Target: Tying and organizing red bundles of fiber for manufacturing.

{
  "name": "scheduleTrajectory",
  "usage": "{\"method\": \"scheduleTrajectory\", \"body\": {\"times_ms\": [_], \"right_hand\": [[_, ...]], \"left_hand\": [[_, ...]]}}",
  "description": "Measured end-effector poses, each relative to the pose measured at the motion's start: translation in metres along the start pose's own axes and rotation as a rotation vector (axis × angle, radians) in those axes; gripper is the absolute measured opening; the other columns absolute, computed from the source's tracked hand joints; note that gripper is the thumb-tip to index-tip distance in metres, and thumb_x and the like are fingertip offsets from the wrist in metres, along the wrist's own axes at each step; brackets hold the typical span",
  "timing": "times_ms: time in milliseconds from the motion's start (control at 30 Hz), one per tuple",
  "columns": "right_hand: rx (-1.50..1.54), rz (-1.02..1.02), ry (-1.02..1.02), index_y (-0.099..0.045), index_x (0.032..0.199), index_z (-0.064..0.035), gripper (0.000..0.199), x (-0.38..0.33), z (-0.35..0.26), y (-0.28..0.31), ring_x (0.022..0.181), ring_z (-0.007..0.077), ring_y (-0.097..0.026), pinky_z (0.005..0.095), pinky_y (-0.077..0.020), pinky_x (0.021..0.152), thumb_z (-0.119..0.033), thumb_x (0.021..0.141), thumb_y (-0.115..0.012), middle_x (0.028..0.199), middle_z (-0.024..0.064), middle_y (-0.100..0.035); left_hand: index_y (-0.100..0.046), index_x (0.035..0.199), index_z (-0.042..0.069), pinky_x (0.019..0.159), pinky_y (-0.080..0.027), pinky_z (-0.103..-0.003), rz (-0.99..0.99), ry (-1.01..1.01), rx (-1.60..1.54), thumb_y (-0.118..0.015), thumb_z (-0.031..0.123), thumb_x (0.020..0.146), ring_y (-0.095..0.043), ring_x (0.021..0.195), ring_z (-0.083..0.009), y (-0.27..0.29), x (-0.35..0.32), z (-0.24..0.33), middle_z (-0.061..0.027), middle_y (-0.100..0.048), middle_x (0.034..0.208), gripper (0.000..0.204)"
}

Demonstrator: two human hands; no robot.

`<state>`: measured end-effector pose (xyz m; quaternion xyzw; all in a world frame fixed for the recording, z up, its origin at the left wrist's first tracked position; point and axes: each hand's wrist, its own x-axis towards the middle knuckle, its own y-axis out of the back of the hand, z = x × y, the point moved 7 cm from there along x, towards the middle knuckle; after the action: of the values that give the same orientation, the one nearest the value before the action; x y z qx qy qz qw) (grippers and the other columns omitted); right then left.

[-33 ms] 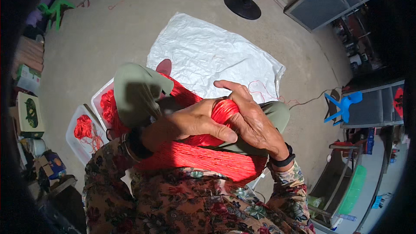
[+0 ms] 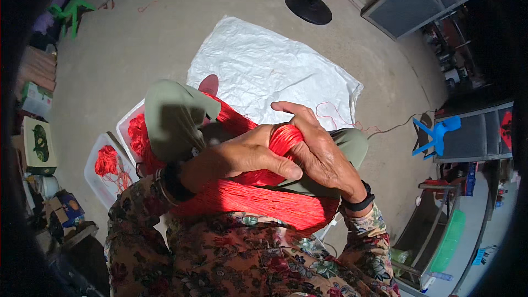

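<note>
**Both hands closed on a bundle of red thread over the lap**

The left hand lies across the top of a thick bundle of red thread, its fingers curled together and clamped on the strands near the bundle's upper end. The right hand grips the same upper end from the other side; its fingers wrap over the looped tip of the bundle and touch the left hand there. A black wristband sits on the right wrist, and a dark bangle on the left.

The bundle lies across the person's lap, running from the raised left knee, clad in olive trousers, down toward the right forearm. Both sleeves are of a floral fabric.

On the concrete floor, just beyond the knees, a white plastic sheet is spread flat. To the person's left, two shallow clear trays stand side by side: the nearer tray holds a small tangle of red thread, the further tray a larger mass, partly hidden by the knee. Loose red strands trail over the sheet's right edge. A blue plastic stool stands well apart at the right, a round black fan base beyond the sheet.
</note>
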<state>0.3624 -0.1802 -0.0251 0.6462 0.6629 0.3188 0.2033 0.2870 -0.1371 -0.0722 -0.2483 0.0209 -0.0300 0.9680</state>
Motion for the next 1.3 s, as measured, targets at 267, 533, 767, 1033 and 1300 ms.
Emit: {"method": "scheduleTrajectory", "body": {"times_ms": [267,533,767,1033,1300], "right_hand": [[0.502,-0.083,-0.069,-0.057,0.112,0.0030,0.032,-0.008,0.022,-0.008,0.123,0.0247,-0.048,0.0352,-0.0380,0.103,-0.025,0.098,-0.050,0.140,0.0139,-0.044],[0.491,-0.060,-0.096,-0.056,0.121,0.0026,0.036,-0.015,0.030,-0.012,0.124,0.0224,-0.048,0.0334,-0.0377,0.104,-0.003,0.086,-0.050,0.139,0.0113,-0.046],[0.533,0.142,-0.069,-0.062,0.108,-0.0016,0.035,-0.016,0.058,-0.008,0.099,0.0234,-0.057,0.0323,-0.0452,0.087,-0.028,0.089,-0.051,0.105,0.0160,-0.061],[0.271,0.248,0.281,-0.066,0.105,-0.0013,0.038,-0.020,0.052,-0.004,0.103,0.0236,-0.059,0.0312,-0.0455,0.089,-0.034,0.090,-0.054,0.119,0.0166,-0.059],[0.196,0.291,0.292,-0.061,0.108,0.0045,0.035,-0.014,0.043,0.004,0.093,0.0306,-0.060,0.0382,-0.0470,0.083,-0.024,0.087,-0.057,0.103,0.0192,-0.063]], "left_hand": [[-0.060,0.099,0.003,0.055,-0.039,-0.024,0.146,0.159,-0.043,-0.068,0.014,0.084,-0.048,0.056,-0.0062,-0.001,-0.003,-0.025,0.0016,-0.052,0.067,0.020],[-0.059,0.090,0.003,0.051,-0.035,-0.024,0.266,0.211,0.188,-0.067,0.019,0.083,-0.046,0.055,-0.0062,0.003,-0.005,-0.019,0.0026,-0.048,0.065,0.019],[-0.061,0.080,0.005,0.041,-0.042,-0.027,0.360,0.361,0.242,-0.068,0.022,0.087,-0.054,0.046,-0.0135,0.019,0.020,-0.034,-0.0033,-0.056,0.060,0.020],[-0.056,0.089,0.006,0.038,-0.038,-0.027,0.481,0.433,0.143,-0.065,0.010,0.087,-0.047,0.046,-0.0111,0.026,0.016,-0.039,-0.0008,-0.052,0.065,0.010],[-0.042,0.065,0.012,0.039,-0.032,-0.028,0.398,0.377,-0.030,-0.063,0.023,0.092,-0.032,0.035,-0.0109,0.006,0.010,-0.024,0.0008,-0.035,0.046,0.035]]}}
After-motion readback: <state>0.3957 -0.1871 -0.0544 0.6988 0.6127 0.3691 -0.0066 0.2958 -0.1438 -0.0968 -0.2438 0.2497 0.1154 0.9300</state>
